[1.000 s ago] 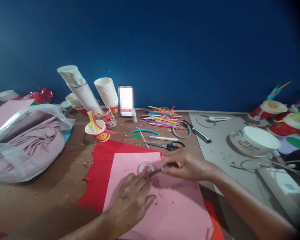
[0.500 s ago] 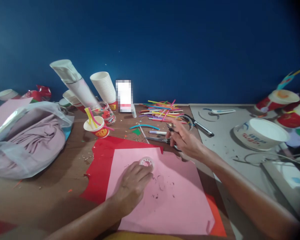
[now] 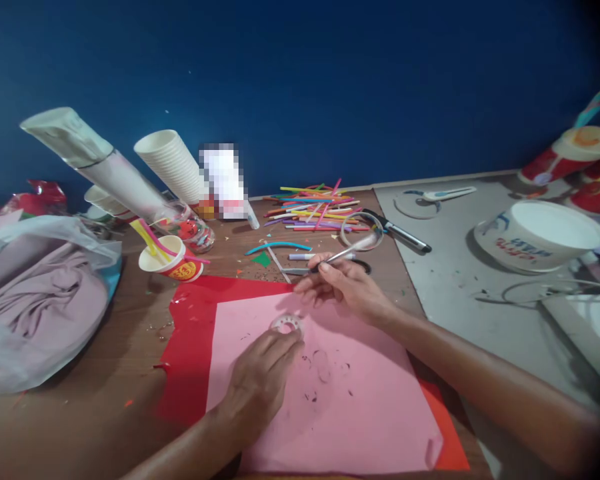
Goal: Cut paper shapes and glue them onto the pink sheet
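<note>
My left hand [image 3: 260, 370] presses on the pink paper [image 3: 375, 413], its fingertips closed on a small white ring [image 3: 298, 323] with dark marks round its rim. Above the far edge of that sheet, my right hand [image 3: 355, 290] pinches a slim silver pen-like tool [image 3: 349, 250] between thumb and fingers. Its dark end points left and its pale end up to the right. Small pencil-like outlines and dark flecks mark the paper near the ring. Just beyond my right hand lie scissors [image 3: 363, 266], partly hidden by it.
Red paper [image 3: 187, 360] and orange paper [image 3: 445, 427] lie under the pink sheet. Behind are coloured straws [image 3: 315, 210], a clear tape roll [image 3: 343, 233] and a box cutter [image 3: 407, 235]. A cup with straws [image 3: 180, 267] and a plastic bag [image 3: 45, 367] stand left; a white tub [image 3: 535, 250] stands right.
My right hand has come down and slightly left, toward the paper's far edge, and the slim tool now shows plainly in it. My left hand stays at the ring. The view has shifted.
</note>
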### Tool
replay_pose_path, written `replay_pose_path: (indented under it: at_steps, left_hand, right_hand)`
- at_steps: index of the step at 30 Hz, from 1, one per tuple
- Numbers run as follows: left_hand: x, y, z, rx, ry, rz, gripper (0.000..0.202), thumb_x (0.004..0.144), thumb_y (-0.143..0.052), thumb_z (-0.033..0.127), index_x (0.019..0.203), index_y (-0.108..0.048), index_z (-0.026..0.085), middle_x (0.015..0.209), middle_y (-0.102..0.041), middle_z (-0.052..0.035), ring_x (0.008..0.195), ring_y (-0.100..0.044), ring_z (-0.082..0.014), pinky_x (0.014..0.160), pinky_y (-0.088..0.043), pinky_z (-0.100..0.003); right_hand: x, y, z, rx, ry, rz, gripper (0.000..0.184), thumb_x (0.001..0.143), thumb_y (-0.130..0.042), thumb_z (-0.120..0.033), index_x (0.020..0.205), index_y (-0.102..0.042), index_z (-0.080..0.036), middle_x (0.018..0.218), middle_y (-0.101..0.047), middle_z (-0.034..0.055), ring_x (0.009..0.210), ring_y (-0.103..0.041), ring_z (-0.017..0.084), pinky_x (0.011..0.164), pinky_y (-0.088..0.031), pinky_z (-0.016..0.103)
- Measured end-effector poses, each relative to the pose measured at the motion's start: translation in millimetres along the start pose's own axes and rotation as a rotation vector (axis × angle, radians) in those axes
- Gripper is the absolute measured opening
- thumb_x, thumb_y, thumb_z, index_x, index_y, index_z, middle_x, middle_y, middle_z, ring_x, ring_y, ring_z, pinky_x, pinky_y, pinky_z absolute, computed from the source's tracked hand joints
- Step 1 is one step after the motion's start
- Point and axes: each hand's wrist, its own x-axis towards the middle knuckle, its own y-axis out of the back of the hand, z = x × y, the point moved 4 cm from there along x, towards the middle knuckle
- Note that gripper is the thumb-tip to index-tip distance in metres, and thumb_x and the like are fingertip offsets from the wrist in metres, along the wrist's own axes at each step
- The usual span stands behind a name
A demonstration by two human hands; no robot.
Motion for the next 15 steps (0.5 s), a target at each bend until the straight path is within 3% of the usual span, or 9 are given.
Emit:
replay_pose_path:
  at_steps: [4, 9, 12, 15]
  left_hand:
    - [-3, -2.0, -1, 0.047, 0.025, -0.016, 0.033, 0.084, -0.037, 0.006, 0.108, -0.057, 0.013, 0.111, -0.061, -0.0078, 0.098, -0.053, -0.0163, 0.085, -0.048, -0.029]
    - [-4, -4.2, 6, 0.124, -0.009, -0.115, 0.034, 0.086, -0.033, 0.007, 0.109, -0.056, 0.013, 0.117, -0.057, -0.0084, 0.103, -0.052, -0.0174, 0.09, -0.043, -0.032]
    - [-3, 0.5, 13, 0.229, -0.002, -0.143, 0.036, 0.085, -0.032, 0.009, 0.112, -0.055, 0.01, 0.124, -0.053, -0.0106, 0.108, -0.05, -0.0213, 0.094, -0.039, -0.036]
    - [-2, 4.1, 17, 0.28, -0.036, -0.215, 0.038, 0.087, -0.033, 0.018, 0.117, -0.052, 0.007, 0.127, -0.049, -0.0143, 0.111, -0.047, -0.0259, 0.097, -0.034, -0.038]
  right_hand:
    - [-3, 6, 3, -0.374, -0.013, 0.109, 0.033, 0.087, -0.043, -0.044, 0.086, -0.06, -0.016, 0.057, -0.053, -0.0023, 0.049, -0.049, 0.008, 0.048, -0.038, 0.021]
    - [5, -1, -12, -0.677, -0.011, 0.127, 0.019, 0.086, -0.047, -0.032, 0.084, -0.059, -0.017, 0.063, -0.057, -0.0017, 0.057, -0.054, 0.01, 0.052, -0.042, 0.021]
    - [18, -17, -16, -0.824, -0.036, 0.052, 0.009, 0.083, -0.051, -0.026, 0.084, -0.055, -0.019, 0.067, -0.061, -0.0019, 0.06, -0.058, 0.012, 0.056, -0.044, 0.022]
    - [33, -38, -16, -0.966, -0.009, -0.111, 0.015, 0.087, -0.046, -0.026, 0.079, -0.057, -0.019, 0.071, -0.062, -0.0012, 0.066, -0.059, 0.012, 0.062, -0.043, 0.022]
